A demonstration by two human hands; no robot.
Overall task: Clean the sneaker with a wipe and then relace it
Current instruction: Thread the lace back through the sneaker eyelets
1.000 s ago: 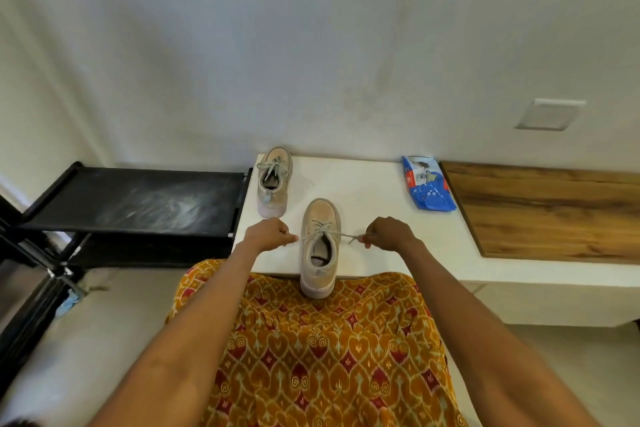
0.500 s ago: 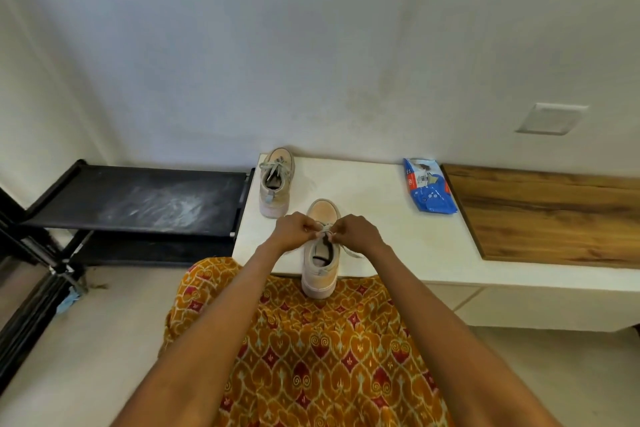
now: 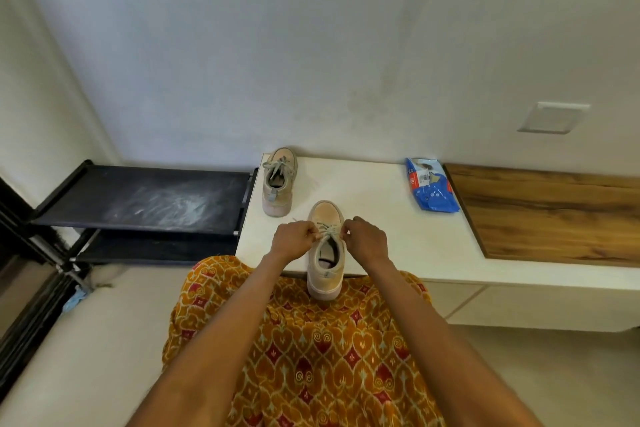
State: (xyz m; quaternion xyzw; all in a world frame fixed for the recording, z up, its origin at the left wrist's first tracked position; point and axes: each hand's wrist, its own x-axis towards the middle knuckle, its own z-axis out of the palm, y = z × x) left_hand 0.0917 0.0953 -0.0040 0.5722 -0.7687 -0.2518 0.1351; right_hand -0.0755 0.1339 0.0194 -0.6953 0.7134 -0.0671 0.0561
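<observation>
A beige sneaker stands on the white table, toe toward the wall, with its heel over the front edge. My left hand pinches the grey lace on the sneaker's left side. On the right side, my right hand pinches the other part of the same lace. Both hands sit close together just above the tongue. A blue wipe packet lies at the table's back right.
A second beige sneaker, laced, stands at the table's back left corner. A black rack adjoins the table on the left. A wooden board covers the surface to the right. The wall is close behind.
My hands came together from a wide pull on the lace ends and now sit slightly apart over the sneaker's tongue, still pinching the lace.
</observation>
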